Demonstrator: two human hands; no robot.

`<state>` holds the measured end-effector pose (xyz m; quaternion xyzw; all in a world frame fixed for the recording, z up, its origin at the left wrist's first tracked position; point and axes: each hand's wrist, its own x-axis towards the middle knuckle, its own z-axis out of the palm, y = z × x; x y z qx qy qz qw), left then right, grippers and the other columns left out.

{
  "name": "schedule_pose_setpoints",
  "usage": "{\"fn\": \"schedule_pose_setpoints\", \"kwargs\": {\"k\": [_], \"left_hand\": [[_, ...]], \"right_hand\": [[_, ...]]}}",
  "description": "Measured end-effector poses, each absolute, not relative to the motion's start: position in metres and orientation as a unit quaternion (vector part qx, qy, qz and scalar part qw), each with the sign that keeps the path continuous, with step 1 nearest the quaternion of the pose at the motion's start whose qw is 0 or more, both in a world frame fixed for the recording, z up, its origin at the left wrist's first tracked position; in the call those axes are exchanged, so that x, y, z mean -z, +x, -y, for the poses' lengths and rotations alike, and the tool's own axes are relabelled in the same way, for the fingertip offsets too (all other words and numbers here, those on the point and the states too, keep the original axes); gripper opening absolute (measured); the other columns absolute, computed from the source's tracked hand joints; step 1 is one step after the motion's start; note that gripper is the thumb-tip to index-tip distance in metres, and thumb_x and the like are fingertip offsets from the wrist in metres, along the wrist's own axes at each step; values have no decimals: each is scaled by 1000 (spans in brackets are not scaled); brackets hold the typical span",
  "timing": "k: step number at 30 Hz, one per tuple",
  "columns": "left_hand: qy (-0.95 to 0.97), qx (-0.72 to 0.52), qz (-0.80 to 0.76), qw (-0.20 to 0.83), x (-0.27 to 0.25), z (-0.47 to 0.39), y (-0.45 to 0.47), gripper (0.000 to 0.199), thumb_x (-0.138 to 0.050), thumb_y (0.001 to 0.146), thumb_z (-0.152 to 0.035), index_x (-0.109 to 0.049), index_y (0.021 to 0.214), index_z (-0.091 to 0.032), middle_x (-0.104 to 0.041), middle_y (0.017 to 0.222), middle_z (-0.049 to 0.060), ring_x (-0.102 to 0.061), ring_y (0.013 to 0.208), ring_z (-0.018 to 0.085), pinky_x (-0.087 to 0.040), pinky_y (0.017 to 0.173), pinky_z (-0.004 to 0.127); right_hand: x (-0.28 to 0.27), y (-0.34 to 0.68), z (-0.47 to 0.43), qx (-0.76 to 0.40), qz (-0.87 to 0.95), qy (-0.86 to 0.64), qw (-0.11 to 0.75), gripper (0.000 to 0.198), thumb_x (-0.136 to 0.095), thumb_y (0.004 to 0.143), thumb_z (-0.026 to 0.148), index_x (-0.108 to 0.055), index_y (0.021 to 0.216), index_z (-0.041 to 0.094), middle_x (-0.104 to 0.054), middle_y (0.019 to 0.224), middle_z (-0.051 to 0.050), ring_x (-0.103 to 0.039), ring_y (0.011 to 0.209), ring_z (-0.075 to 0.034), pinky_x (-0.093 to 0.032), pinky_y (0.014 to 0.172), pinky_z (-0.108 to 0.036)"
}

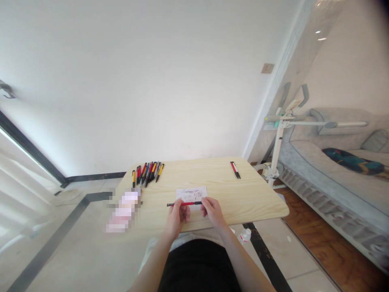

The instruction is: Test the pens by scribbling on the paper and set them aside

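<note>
A red and black pen (189, 203) lies level between my two hands, above the near part of the wooden table (225, 190). My left hand (178, 215) pinches its barrel toward the left end. At the other end, the fingers of my right hand (211, 209) close on the black tip section. Just beyond the pen, a small white sheet of paper (191, 193) with dark scribbled marks rests on the table, partly covered by my hands.
Several red, yellow, grey and black pens (148, 172) lie in a group at the back left. Two pens (235, 170) lie at the back right. A pixelated patch (124, 211) covers the left edge. A white bottle (245, 235) is below the front edge. A sofa (304, 150) stands right.
</note>
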<state>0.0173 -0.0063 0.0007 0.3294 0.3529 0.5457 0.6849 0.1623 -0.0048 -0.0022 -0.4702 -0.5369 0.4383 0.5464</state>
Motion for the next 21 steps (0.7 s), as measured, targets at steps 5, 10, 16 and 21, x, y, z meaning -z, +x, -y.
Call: {"fn": "schedule_pose_setpoints", "kwargs": {"k": [5, 10, 16, 21], "left_hand": [[332, -551, -355, 679, 0, 6, 18, 30, -48, 74, -41, -40, 57, -18, -49, 45, -3, -41, 35, 8, -26, 37, 21], [336, -557, -347, 675, 1, 6, 19, 30, -48, 75, -40, -39, 57, -18, -48, 44, -3, -41, 35, 8, -25, 36, 21], [340, -557, -347, 674, 1, 6, 18, 31, -49, 75, -42, -39, 58, -18, -49, 45, -3, -41, 35, 8, -26, 36, 22], [351, -557, -348, 667, 0, 6, 18, 31, -52, 73, -41, -38, 58, -18, -47, 44, -5, -40, 35, 8, -26, 36, 21]], "right_hand": [[3, 162, 5, -436, 536, -478, 543, 46, -44, 80, 47, -50, 47, 15, -42, 35, 4, -39, 33, -7, -31, 38, -19], [4, 162, 5, -430, 539, -486, 537, 48, -42, 81, 48, -51, 47, 15, -42, 34, 4, -39, 33, -7, -30, 38, -19], [3, 162, 5, -432, 538, -491, 532, 51, -41, 81, 51, -52, 45, 15, -42, 34, 3, -39, 32, -7, -30, 38, -19], [3, 162, 5, -429, 538, -491, 534, 51, -43, 79, 51, -52, 45, 15, -43, 34, 3, -39, 33, -7, -29, 37, -19]]}}
